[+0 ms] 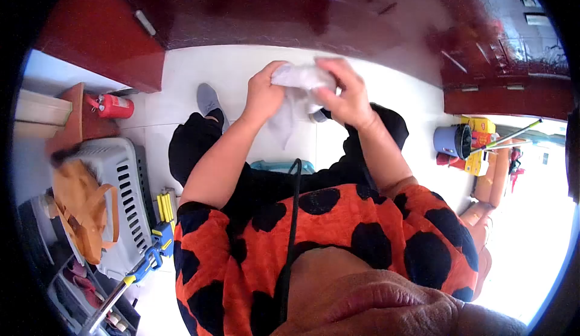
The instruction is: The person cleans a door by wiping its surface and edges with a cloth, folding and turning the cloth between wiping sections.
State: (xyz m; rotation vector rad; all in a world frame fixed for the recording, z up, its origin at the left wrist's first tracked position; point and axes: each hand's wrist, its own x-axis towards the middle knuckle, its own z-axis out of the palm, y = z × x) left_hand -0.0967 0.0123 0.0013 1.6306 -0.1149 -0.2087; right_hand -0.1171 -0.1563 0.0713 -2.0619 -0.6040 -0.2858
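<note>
Apparently light and limp, the cloth (295, 77) suits edge holds; left hand (264, 97) pinches one end, right hand (350, 99) blurred, grip indeterminable.

The single view looks from the head of the person, steeply down and forward, with the chest (326, 227) very near at the bottom and the floor (278, 136) and dark red cabinets (272, 9) farther beyond.
</note>
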